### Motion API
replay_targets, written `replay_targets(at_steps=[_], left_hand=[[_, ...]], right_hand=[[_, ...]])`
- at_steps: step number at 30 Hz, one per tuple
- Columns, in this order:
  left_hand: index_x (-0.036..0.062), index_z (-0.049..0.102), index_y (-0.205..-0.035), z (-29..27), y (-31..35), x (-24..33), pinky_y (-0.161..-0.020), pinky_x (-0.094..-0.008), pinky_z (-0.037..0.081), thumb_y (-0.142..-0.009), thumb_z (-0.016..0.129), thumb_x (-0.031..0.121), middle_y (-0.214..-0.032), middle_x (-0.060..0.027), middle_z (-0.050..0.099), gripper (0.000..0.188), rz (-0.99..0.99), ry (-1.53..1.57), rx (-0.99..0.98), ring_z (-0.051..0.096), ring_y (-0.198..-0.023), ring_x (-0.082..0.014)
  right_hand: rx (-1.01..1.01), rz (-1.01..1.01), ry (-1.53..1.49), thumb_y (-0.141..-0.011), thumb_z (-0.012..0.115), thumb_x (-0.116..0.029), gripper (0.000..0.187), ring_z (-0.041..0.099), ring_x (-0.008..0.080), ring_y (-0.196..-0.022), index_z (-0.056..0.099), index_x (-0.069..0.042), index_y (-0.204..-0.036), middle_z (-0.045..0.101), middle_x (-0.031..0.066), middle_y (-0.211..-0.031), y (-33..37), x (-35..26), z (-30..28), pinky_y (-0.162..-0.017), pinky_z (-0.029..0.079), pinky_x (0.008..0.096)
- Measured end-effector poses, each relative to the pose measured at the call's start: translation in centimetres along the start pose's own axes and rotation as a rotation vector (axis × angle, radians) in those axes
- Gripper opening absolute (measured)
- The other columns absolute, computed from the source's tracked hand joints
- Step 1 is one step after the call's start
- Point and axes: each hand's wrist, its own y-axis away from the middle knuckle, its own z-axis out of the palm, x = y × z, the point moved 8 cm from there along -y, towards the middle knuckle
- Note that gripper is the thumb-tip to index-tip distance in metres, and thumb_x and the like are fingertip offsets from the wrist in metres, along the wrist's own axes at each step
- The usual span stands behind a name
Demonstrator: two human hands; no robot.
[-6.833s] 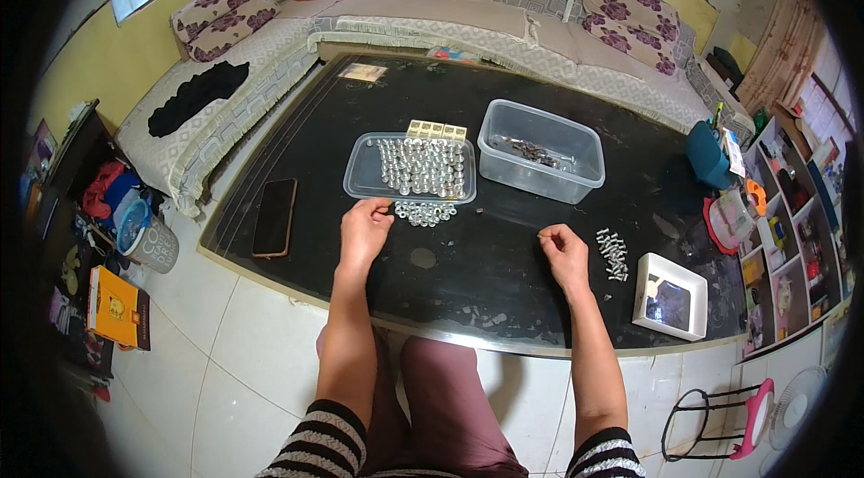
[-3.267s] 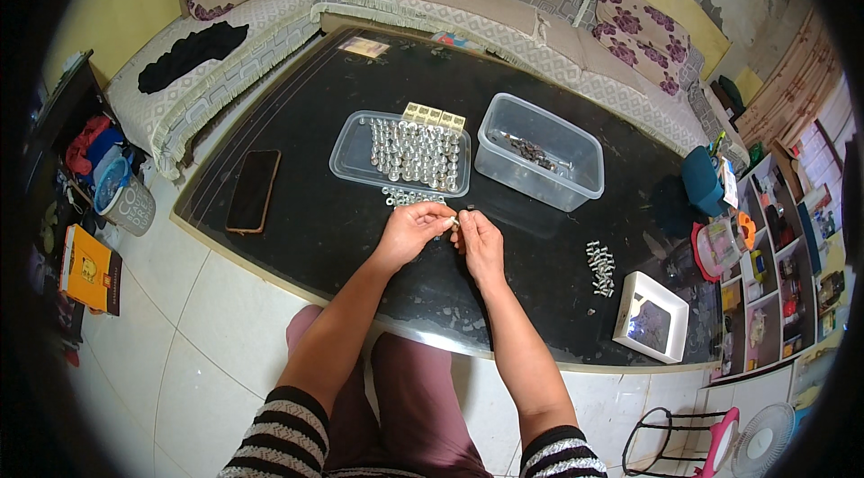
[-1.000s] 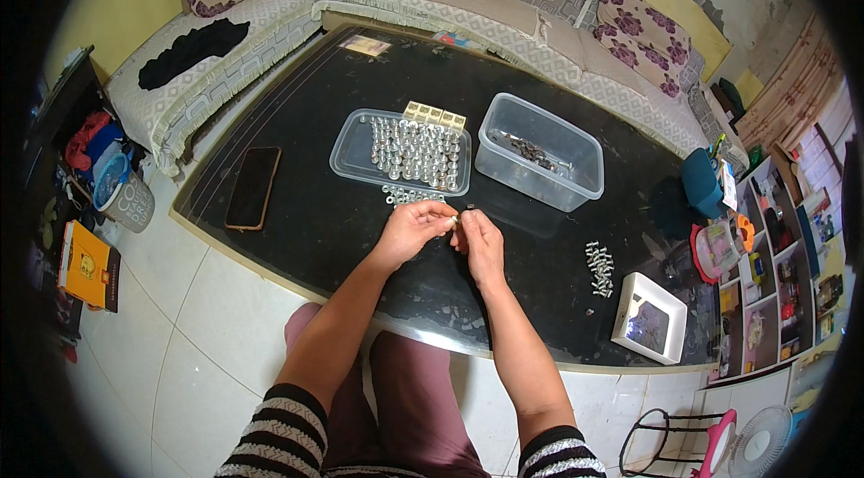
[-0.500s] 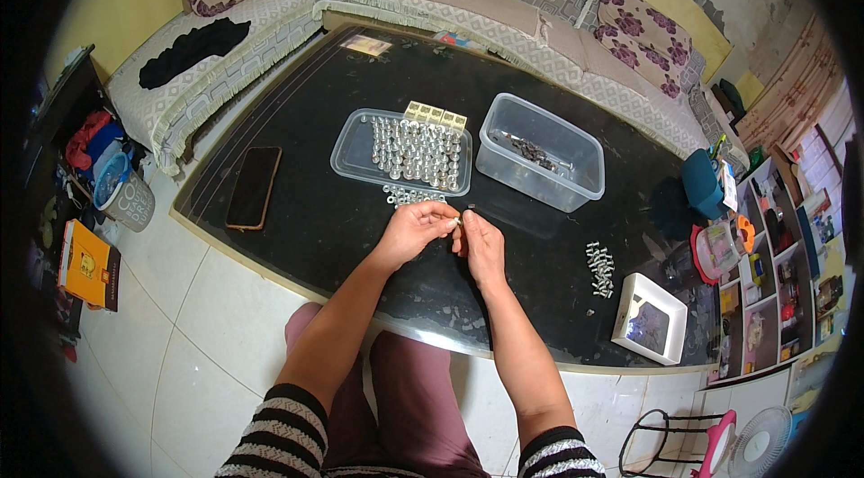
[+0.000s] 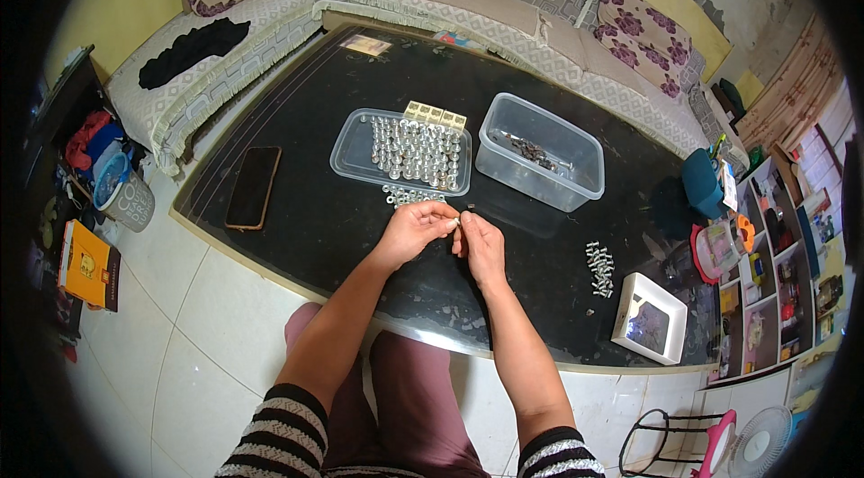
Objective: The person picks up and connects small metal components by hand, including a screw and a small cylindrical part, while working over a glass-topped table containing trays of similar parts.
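Observation:
My left hand (image 5: 417,230) and my right hand (image 5: 480,244) meet over the near part of the black table. Between their fingertips is a small whitish-silver metal piece (image 5: 457,221), pinched by the left thumb and fingers; its exact kind is too small to tell. The right thumb and fingers close at the same spot, mostly covering what they hold. Just beyond them lies a tiny dark piece (image 5: 472,206). Several metal nuts (image 5: 400,196) sit on the table past my left hand. Behind these, a clear plastic lid (image 5: 349,163) bears rows of silvery metal fittings (image 5: 418,154).
Cream blocks (image 5: 436,114) stand at the lid's far edge. A clear plastic box (image 5: 576,194) holds dark small parts. To the right are a pile of metal bolts (image 5: 600,269) and a white open box (image 5: 673,341). A phone (image 5: 253,188) lies left on the black table (image 5: 310,248).

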Motion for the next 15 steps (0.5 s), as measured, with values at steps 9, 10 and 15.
replay_targets(at_steps=[9,10,15], left_hand=[[-0.0020,0.056,-0.088,0.12,0.12,0.09,-0.061,-0.0174,0.040,-0.077,0.054,0.004,-0.075,-0.0010,0.055,0.013,-0.020,-0.006,-0.008,0.048,-0.066,-0.0049],[-0.0020,0.056,-0.088,0.09,0.10,0.05,-0.061,-0.0174,0.040,-0.077,0.054,0.004,-0.075,-0.0010,0.055,0.013,-0.020,-0.005,-0.008,0.048,-0.066,-0.0049],[-0.0015,0.056,-0.089,0.00,0.05,0.38,-0.062,-0.0176,0.040,-0.077,0.054,0.004,-0.077,-0.0010,0.056,0.014,0.002,0.001,0.005,0.048,-0.066,-0.0047]], right_hand=[[0.026,-0.005,0.014,-0.083,0.046,-0.026,0.028,0.040,0.0053,-0.045,0.048,-0.005,-0.065,0.046,0.0001,-0.051,0.00,-0.25,-0.09,-0.043,0.032,0.0182],[0.019,0.026,0.004,-0.084,0.045,-0.027,0.029,0.040,0.0052,-0.045,0.048,-0.005,-0.065,0.046,0.0002,-0.051,0.07,-0.14,-0.10,-0.043,0.032,0.0182],[0.074,-0.030,-0.023,-0.084,0.043,-0.030,0.031,0.040,0.0052,-0.044,0.048,-0.005,-0.066,0.047,0.0003,-0.051,-0.06,-0.47,-0.34,-0.042,0.031,0.0182]])
